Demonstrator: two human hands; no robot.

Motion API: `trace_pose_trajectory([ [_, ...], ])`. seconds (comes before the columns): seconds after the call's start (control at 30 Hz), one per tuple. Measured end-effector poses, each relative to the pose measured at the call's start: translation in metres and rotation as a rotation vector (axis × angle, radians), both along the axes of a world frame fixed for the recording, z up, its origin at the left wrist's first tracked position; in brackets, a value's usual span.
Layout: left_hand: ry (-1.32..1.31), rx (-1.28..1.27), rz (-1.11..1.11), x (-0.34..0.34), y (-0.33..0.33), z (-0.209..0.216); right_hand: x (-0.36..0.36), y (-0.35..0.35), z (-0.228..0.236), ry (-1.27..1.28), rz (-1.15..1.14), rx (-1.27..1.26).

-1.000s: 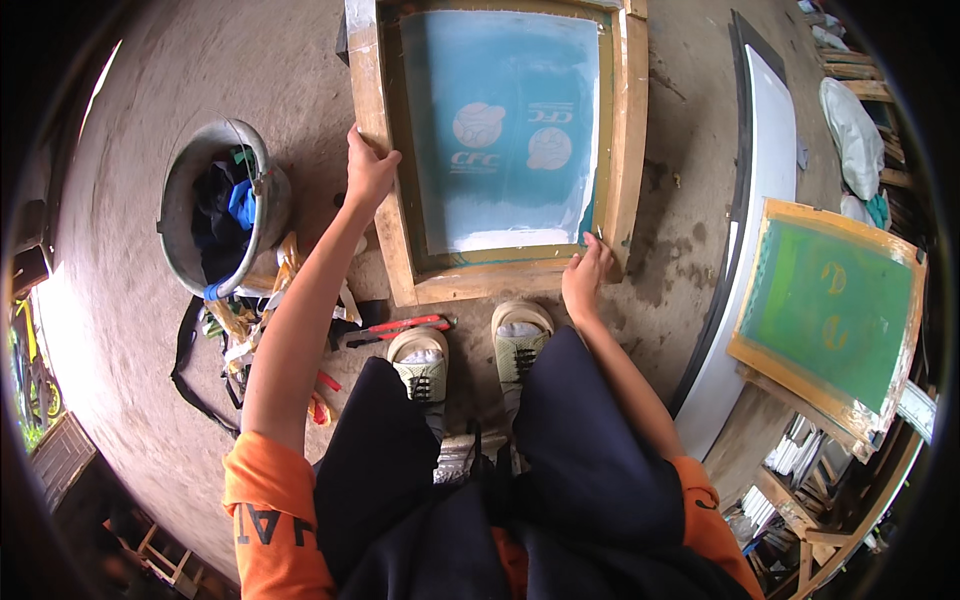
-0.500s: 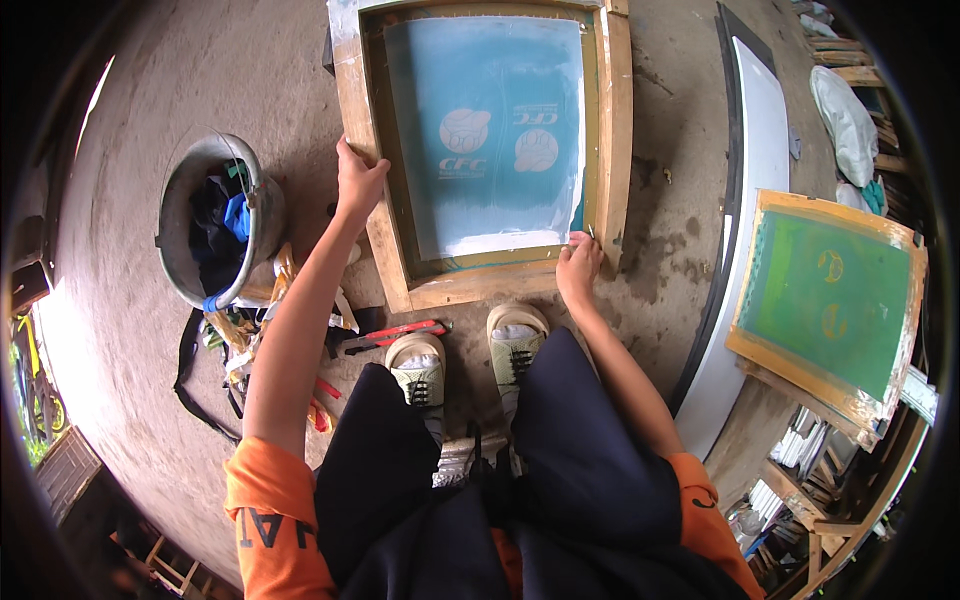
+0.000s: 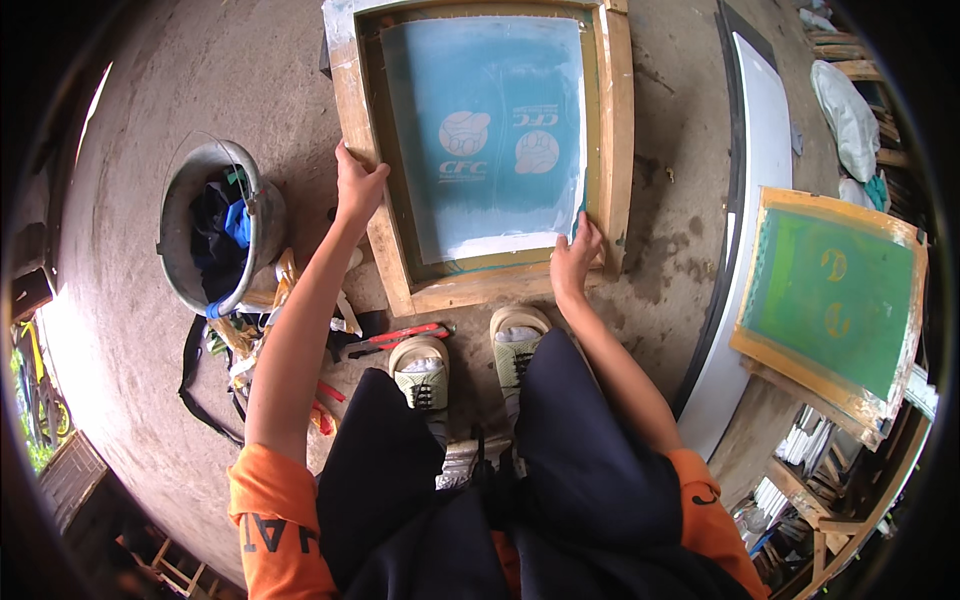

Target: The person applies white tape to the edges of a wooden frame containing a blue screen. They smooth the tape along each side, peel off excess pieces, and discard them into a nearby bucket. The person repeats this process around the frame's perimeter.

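Note:
A wooden screen-printing frame (image 3: 382, 232) with a blue-green mesh and pale round designs lies on the concrete floor in front of my feet. My left hand (image 3: 357, 187) grips the frame's left rail, fingers over its edge. My right hand (image 3: 574, 256) rests at the near right inner corner, its fingers pinching the edge of the blue film where it meets the wood. I sit over it with both shoes just below the frame's near rail.
A metal bucket (image 3: 180, 200) stuffed with cloth stands at left, above a pile of scraps and red-handled pliers (image 3: 395, 337). A white board (image 3: 755, 210) runs along the right. A second wooden frame with green mesh (image 3: 835, 300) leans beyond it, near shelves.
The frame has slid a little left and up in view, and both hands have followed it. My grip on the left rail and the near right corner is unchanged.

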State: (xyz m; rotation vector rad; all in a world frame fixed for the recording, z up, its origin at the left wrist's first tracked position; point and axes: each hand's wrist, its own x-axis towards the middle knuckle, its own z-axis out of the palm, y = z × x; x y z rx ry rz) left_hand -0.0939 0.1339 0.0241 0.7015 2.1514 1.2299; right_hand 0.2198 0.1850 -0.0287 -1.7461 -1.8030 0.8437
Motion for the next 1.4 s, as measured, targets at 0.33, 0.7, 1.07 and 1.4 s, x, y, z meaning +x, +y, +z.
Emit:
trace_pose_trajectory([
  [0.33, -0.067, -0.022, 0.018, -0.003, -0.001, -0.001, -0.031, -0.003, 0.013, -0.067, -0.064, -0.050],
  [0.7, -0.046, -0.007, 0.007, -0.002, -0.002, 0.001, -0.031, 0.009, 0.013, 0.212, -0.271, -0.151],
  [1.07, -0.029, -0.021, 0.020, -0.003, 0.002, -0.003, -0.029, 0.024, 0.012, 0.436, -0.168, -0.301],
  [1.4, -0.078, -0.030, 0.020, 0.002, 0.002, 0.006, -0.032, 0.014, 0.017, 0.551, -0.388, -0.250],
])
